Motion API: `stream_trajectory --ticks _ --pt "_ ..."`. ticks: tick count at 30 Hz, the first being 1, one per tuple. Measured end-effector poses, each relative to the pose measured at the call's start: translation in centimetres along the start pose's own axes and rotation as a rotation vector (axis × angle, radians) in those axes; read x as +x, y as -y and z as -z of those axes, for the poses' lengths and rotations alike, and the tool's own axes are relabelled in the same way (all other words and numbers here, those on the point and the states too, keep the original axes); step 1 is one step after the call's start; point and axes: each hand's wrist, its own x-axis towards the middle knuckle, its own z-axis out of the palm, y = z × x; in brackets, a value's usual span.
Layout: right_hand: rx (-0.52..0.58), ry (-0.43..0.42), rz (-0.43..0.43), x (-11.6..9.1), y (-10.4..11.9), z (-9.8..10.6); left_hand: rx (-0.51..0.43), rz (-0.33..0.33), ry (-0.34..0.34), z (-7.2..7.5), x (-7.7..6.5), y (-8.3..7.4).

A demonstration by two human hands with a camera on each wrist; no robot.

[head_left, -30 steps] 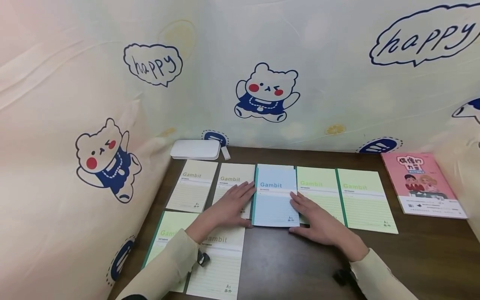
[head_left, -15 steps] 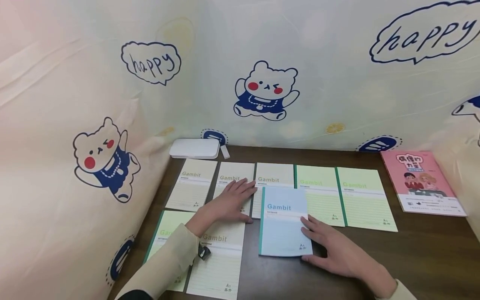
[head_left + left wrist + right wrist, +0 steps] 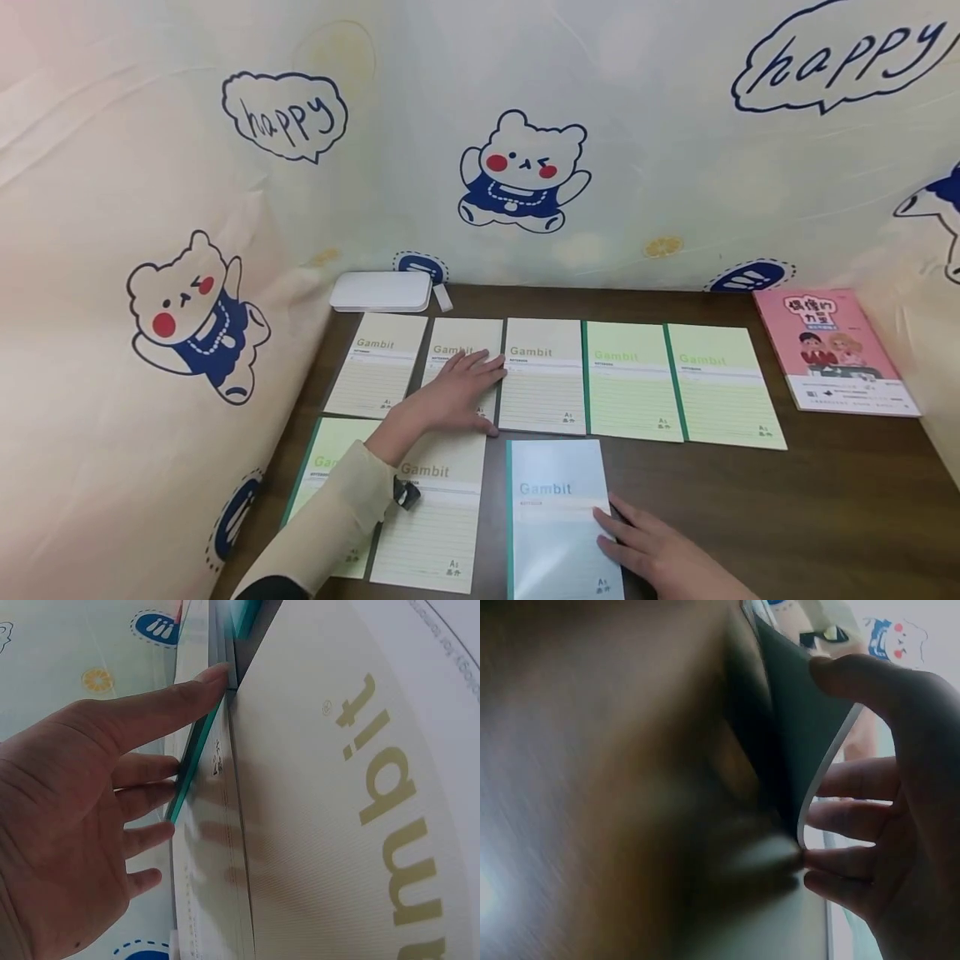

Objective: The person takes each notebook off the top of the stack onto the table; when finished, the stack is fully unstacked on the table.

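In the head view, my right hand [image 3: 656, 546] grips a light blue Gambit notebook [image 3: 551, 533] by its right edge, near the front of the table. From the right wrist, its thumb lies on the dark underside of the tilted notebook [image 3: 799, 712], fingers at the other face. My left hand [image 3: 453, 396] rests with spread fingers on a cream notebook [image 3: 468, 332] in the back row. Its fingertips are at the edge of another cream notebook [image 3: 543, 392] to the right. The left wrist view shows a teal spine strip beside that hand [image 3: 82, 780].
Two green notebooks [image 3: 633, 392] continue the row to the right, and a cream one [image 3: 378, 367] ends it at left. Below the left sleeve lie a green and a cream notebook [image 3: 427, 533]. A white case [image 3: 381, 292] and a pink book [image 3: 840, 354] lie on the dark table [image 3: 847, 500].
My right hand has drawn the blue notebook off the row toward the front, uncovering the cream notebook beneath it. My left hand has stayed on the row.
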Motion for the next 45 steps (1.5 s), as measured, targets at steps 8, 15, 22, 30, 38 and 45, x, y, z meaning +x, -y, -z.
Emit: stream_trajectory --ticks 8,15,22,30,38,45 --pt "-0.236 -0.257 0.178 1.4 0.2 -2.5 -0.032 0.014 -0.005 -0.4 0.1 0.1" --pt "-0.268 -0.214 0.134 2.3 0.7 -2.5 -0.064 0.004 -0.005 -0.4 0.1 -0.5" --pt "-0.102 -0.211 -0.078 3.4 0.0 -0.7 -0.044 0.012 -0.004 -0.4 0.1 -0.4" --pt "-0.06 -0.372 -0.244 7.5 -3.6 1.0 -0.068 -0.007 -0.022 -0.9 0.1 0.0" --pt "-0.023 -0.259 -0.263 11.2 -6.7 0.4 -0.093 -0.001 -0.033 -1.4 0.0 0.0" --pt "-0.077 -0.218 -0.242 12.4 -6.9 0.7 -0.087 -0.008 -0.051 -0.9 -0.3 0.5"
